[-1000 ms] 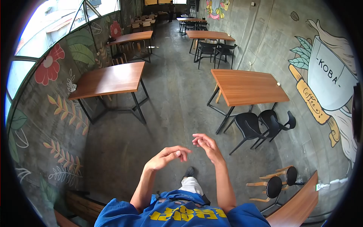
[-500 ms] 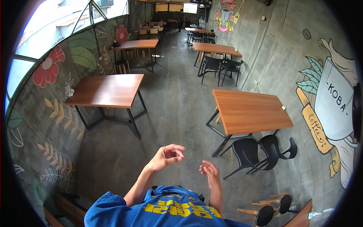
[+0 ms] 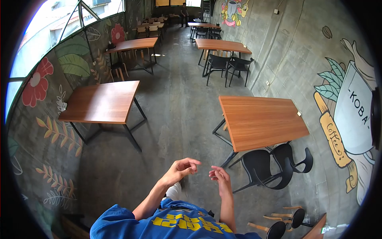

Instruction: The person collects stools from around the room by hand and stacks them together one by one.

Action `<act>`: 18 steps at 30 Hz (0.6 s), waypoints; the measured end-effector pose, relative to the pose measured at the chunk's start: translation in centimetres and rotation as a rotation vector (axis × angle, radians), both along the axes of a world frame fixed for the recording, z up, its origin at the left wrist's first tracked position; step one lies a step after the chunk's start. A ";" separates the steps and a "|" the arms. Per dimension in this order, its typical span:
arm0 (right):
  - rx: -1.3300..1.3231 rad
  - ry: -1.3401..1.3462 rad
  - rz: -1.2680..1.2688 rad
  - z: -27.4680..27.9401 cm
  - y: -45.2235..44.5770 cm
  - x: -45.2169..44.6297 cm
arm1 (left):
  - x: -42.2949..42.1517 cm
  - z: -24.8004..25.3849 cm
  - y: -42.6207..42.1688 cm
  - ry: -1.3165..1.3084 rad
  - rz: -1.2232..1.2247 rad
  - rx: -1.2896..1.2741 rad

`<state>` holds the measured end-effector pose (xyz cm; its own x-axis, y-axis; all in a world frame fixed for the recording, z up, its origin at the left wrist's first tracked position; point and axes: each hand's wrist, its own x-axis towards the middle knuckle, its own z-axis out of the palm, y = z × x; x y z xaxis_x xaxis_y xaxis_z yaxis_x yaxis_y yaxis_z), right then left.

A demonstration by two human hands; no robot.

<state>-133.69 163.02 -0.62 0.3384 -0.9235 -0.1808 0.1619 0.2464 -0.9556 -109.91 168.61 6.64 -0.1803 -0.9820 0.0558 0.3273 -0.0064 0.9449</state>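
Observation:
In the head view my left hand is raised in front of my blue shirt, index finger stretched out and the thumb apart from it, holding nothing. Beside it, a small gap away, my right hand is up with its palm turned inward and fingers loosely bent and apart. It holds nothing either. Neither hand touches anything. Nearest to the right hand are a wooden-topped table and a black chair, both ahead and to the right.
Another wooden table stands at the left, with more tables and chairs farther back. A grey concrete floor aisle runs between the rows. Stools are at lower right. A person stands at the far end.
The near tables sit lower in view and a trouser leg now shows below my left hand. My left fingers have straightened somewhat, and both hands look closer together.

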 end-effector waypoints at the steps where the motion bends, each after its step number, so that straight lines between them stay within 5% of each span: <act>1: -0.011 0.006 0.002 0.0 -1.3 0.5 | 0.5 -0.3 -1.0 0.003 0.002 0.002; 18: 0.071 0.053 0.128 0.4 -26.5 15.4 | 14.8 -0.5 -25.7 -0.107 0.156 -0.013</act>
